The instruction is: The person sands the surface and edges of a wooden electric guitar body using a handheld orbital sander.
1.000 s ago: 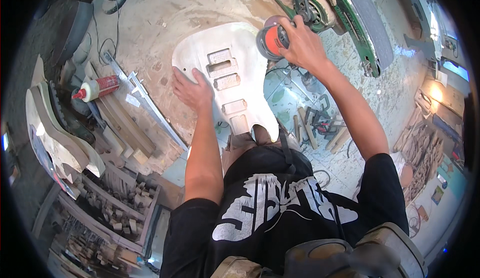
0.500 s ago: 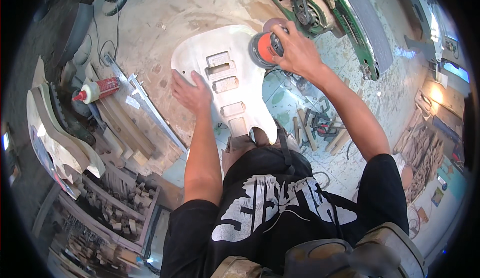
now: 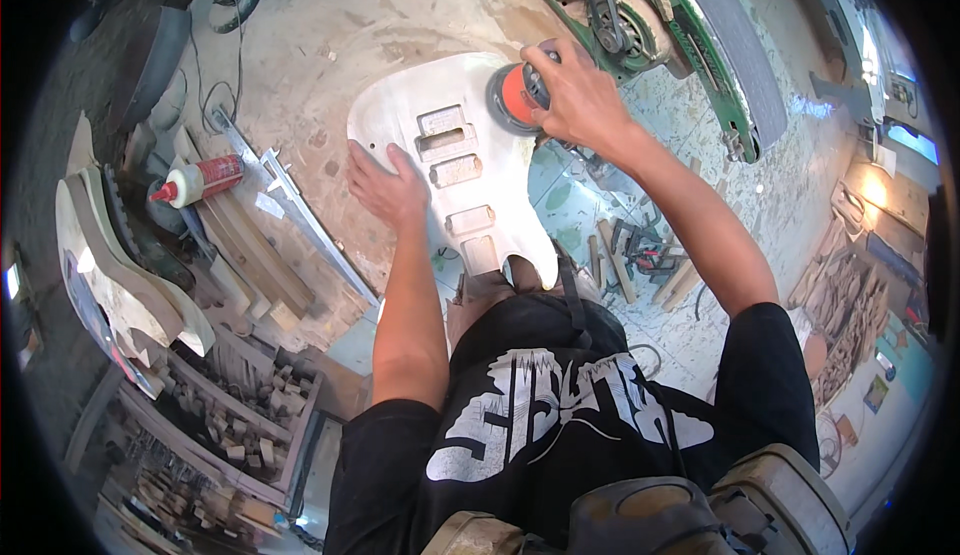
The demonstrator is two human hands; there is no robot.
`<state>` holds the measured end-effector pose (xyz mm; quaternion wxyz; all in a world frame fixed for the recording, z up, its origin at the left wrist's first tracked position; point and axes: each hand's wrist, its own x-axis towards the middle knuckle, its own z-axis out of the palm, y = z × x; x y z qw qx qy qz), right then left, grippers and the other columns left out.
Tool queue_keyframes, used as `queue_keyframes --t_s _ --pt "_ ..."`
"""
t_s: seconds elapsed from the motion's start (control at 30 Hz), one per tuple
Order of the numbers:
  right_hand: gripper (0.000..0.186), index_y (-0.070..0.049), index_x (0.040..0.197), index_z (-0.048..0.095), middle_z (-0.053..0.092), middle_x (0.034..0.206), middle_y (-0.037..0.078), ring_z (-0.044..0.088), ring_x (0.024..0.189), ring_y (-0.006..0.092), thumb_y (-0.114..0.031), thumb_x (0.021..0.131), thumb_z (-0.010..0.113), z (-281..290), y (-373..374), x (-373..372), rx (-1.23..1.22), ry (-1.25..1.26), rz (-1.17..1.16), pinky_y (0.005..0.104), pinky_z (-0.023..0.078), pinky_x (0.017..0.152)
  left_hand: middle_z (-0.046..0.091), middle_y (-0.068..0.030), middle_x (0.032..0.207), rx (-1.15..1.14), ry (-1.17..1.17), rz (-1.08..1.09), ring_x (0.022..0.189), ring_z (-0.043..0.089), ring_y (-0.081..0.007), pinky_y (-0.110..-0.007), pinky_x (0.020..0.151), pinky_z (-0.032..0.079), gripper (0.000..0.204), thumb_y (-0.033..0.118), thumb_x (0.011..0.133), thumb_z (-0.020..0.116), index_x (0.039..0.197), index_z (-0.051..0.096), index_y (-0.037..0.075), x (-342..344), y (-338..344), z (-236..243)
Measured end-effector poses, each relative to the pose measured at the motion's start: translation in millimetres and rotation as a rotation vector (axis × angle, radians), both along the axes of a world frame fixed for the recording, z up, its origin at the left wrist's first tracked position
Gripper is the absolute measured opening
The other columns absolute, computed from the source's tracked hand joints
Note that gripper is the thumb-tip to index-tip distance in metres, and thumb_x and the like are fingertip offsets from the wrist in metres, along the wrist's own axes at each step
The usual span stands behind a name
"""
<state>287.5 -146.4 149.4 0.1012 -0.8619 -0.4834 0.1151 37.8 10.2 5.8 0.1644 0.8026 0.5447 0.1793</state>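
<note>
Much of the right side is pale tiled floor, and a wide, dusty brown surface fills the upper left. On the far side, right of centre, stands a green machine with a long grey belt running along its edge. At lower left, a wooden rack is crammed with small offcuts, and above it, shaped boards stand stacked on edge.

The white guitar body is near the middle of the view, just in front of the person's black shirt, its horned end pointing toward the lap. Left of it, wood strips lie side by side, with a long metal bar slanting between them and the body.

The right hand is wrapped closed over the top of the orange sander, whose round base overlaps the upper right edge of the body. The left hand lies spread across the left edge, thumb apart and fingers nearly straight; I cannot tell whether any fingertips curl underneath. A white bottle with a red label and cap rests by the strips. Down the body runs a row of cut-out pockets, and near the left fingertips is a small round hole.
</note>
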Motion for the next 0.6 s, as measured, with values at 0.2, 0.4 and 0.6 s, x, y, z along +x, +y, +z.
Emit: queue_keyframes --t_s 0.2,0.4,0.6 --pt "0.075 -0.017 0.147 0.051 0.056 0.130 0.026 0.070 0.108 0.0502 -0.023 0.081 0.085 10.3 -7.6 18.0 -0.092 0.066 -0.168 0.0586 0.059 0.088 0.050 -0.0282 0.159 -0.043 -0.043 -0.012 0.145 0.044 -0.0479 -0.057 0.123 0.032 0.073 0.041 0.106 0.057 0.163 0.041 -0.001 1.8 0.3 2.7" --pt "0.073 -0.017 0.146 0.052 0.055 0.128 0.026 0.069 0.108 0.0513 -0.024 0.081 0.085 14.8 -39.6 15.4 -0.097 0.031 -0.234 0.0591 0.058 0.088 0.052 -0.0234 0.160 -0.030 -0.016 0.014 0.146 0.045 -0.0433 -0.053 0.124 0.032 0.073 0.044 0.107 0.057 0.164 0.040 0.001 2.0 -1.8 1.1" --pt "0.067 -0.019 0.143 0.055 0.056 0.125 0.023 0.067 0.107 0.0499 -0.023 0.082 0.084 25.3 -134.0 -47.9 0.004 0.036 -0.462 0.0570 0.057 0.089 0.048 -0.0252 0.161 -0.107 -0.013 0.029 0.144 0.045 -0.0455 -0.055 0.123 0.034 0.077 0.049 0.105 0.058 0.165 0.039 0.004 5.6 -3.2 5.9"
